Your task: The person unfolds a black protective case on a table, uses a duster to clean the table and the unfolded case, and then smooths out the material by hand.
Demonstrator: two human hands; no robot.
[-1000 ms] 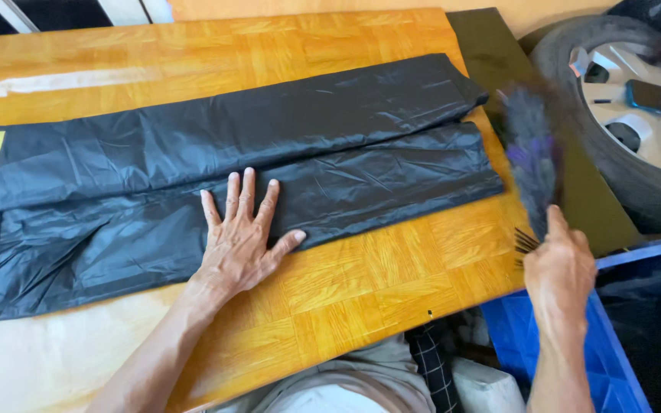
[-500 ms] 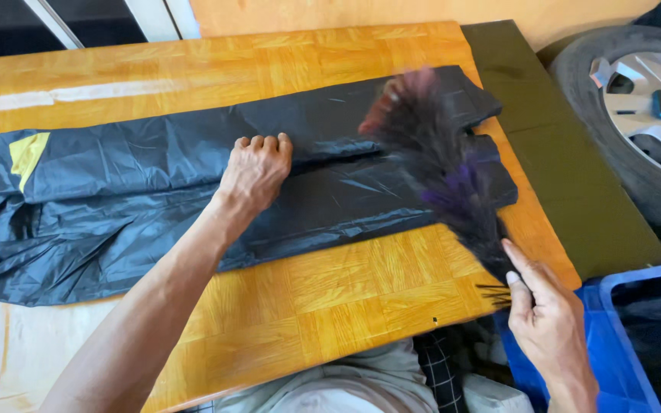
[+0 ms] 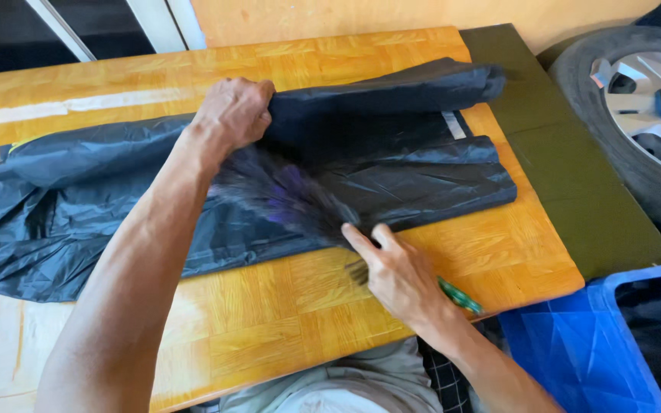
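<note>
Wood table (image 3: 254, 321) | L hand (image 3: 231, 115) grips black sheet (image 3: 392, 164) | R hand (image 3: 399, 275) holds duster (image 3: 284, 195) | tyre (image 3: 636, 115) near

One black plastic sheet (image 3: 392, 164), spread over one wooden desk (image 3: 284, 321). One feather duster (image 3: 292, 200), purple and dark. Two hands: left hand (image 3: 232, 115), right hand (image 3: 401, 277). One car tyre (image 3: 636, 115). One blue crate (image 3: 583, 348). One dark green board (image 3: 568, 160).
</note>
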